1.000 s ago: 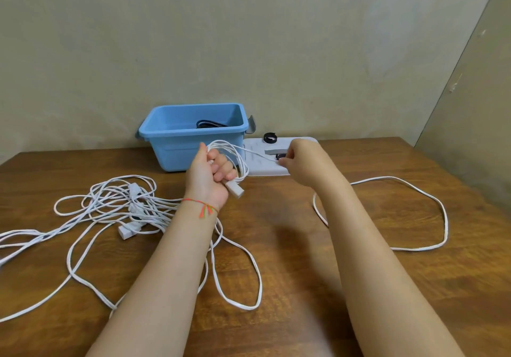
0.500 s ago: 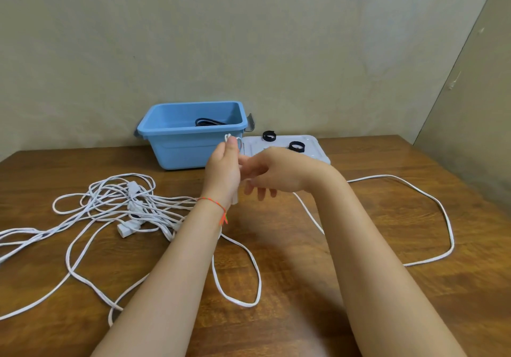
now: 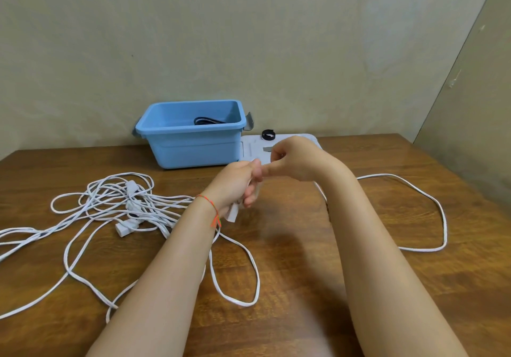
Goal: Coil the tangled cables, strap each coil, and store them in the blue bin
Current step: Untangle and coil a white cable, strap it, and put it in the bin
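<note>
My left hand [image 3: 236, 183] grips a small bundle of white cable [image 3: 442, 218] above the table's middle, and the cable's plug end [image 3: 231, 214] hangs below the fist. My right hand [image 3: 296, 160] is right beside it with curled fingers, its fingertip touching my left thumb. It pinches the same cable, which runs out under my right wrist into a wide loop on the right. A tangled pile of white cables [image 3: 124, 204] lies on the left. The blue bin [image 3: 193, 146] stands at the back with a black coil [image 3: 207, 121] inside.
A white tray [image 3: 250, 146] lies right of the bin, holding a black strap ring [image 3: 268, 134] and a grey strap [image 3: 266, 149]. Loose loops of cable [image 3: 249, 298] trail toward the near edge. Walls close off the back and the right side.
My right hand came back from the tray to my left hand and curled its fingers by the left thumb. My left hand turned and dropped a little, so the plug now hangs below it.
</note>
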